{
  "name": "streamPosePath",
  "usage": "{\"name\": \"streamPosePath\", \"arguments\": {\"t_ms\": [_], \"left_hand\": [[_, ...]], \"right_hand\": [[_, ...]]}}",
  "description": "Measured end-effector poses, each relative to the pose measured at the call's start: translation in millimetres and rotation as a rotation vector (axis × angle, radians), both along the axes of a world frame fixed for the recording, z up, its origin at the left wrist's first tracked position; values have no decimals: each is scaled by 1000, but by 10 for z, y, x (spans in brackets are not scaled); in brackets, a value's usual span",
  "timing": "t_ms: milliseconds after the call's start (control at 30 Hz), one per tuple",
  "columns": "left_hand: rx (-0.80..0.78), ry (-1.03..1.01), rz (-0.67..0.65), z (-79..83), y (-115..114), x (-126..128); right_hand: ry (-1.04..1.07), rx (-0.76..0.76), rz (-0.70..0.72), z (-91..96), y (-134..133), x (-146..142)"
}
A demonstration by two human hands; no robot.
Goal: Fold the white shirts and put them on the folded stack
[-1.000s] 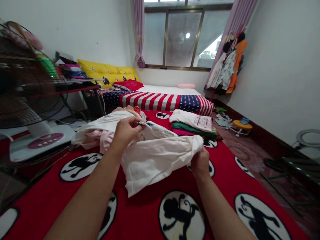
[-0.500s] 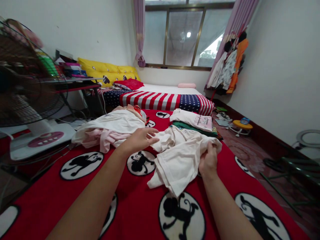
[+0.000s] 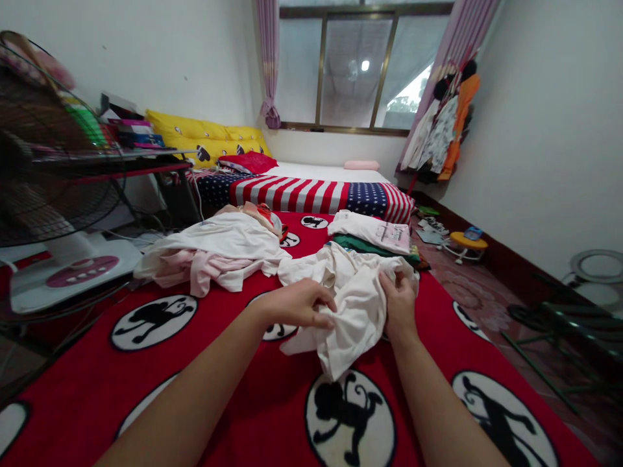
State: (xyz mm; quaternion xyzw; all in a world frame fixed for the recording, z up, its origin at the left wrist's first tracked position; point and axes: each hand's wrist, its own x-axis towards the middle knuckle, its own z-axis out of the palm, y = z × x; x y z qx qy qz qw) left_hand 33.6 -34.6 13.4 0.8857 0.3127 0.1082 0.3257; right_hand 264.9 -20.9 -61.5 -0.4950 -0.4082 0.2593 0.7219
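Observation:
A crumpled white shirt (image 3: 357, 305) lies spread in front of me on the red blanket (image 3: 253, 402) with black monkey prints. My right hand (image 3: 402, 301) pinches its right side, thumb and fingers bunching the fabric. At the shirt's left part, my left hand (image 3: 304, 305) has curled fingers and thumb gripping a fold of cloth; the fingertips are partly hidden. Just beyond the shirt is a stack of folded clothes, a white printed shirt (image 3: 372, 230) on top of a green garment (image 3: 360, 245). To the left sits a loose heap of white and pink clothes (image 3: 219, 243).
An electric fan (image 3: 78, 266) stands at the left beside a cluttered desk (image 3: 156, 155). Behind is a second bed with a flag-patterned cover (image 3: 296, 193). On the right are a yellow stool (image 3: 468, 241), a dark green chair frame (image 3: 579, 331) and hanging clothes (image 3: 442, 133).
My left hand has moved right and toward me, onto the white shirt. The shirt's near folds are now more bunched, and my right hand's grip has shifted slightly left.

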Motion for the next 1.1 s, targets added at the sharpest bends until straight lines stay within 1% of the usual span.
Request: {"name": "streamPosePath", "arguments": {"t_ms": [67,100,167,233,300,367,400,467,533,600,633,700,733,767,800,867,933,1000,1100], "left_hand": [[-151,-219,48,111,-10,-49],[-217,-332,91,153,-15,-61],[-310,-540,206,195,-24,-46],[-337,-697,325,184,-25,8],[-334,-755,392,139,-10,71],[-326,-738,415,86,19,110],[-323,-730,429,63,39,117],[-309,-742,479,33,82,102],[-273,-750,543,22,125,60],[-251,-675,553,12,159,7],[-256,-603,525,-1,172,-18],[-271,-408,408,-54,191,-57],[-251,-308,350,-95,199,-69],[-197,-218,308,-146,208,-75],[-114,-146,288,-204,219,-77],[68,-65,284,-328,251,-75],[162,-37,300,-439,297,-75],[183,-29,311,-524,352,-86],[240,-38,365,-604,427,-112]], "right_hand": [[80,41,120,81,-49,-72],[100,59,213,119,-78,-113],[82,99,443,182,-142,-205],[-15,121,627,219,-213,-300],[-138,89,697,230,-279,-381],[-199,-7,686,223,-319,-431],[-177,-54,666,219,-323,-440],[-12,-101,614,220,-301,-427],[264,-65,544,244,-251,-378],[538,22,447,285,-201,-310],[644,70,410,308,-184,-278],[779,150,377,342,-174,-231],[813,174,386,352,-180,-220],[833,190,400,356,-191,-217],[847,202,412,356,-203,-220],[861,227,415,345,-221,-228],[850,267,376,324,-216,-217],[819,305,300,292,-184,-177],[776,304,189,225,-108,-83]]}}
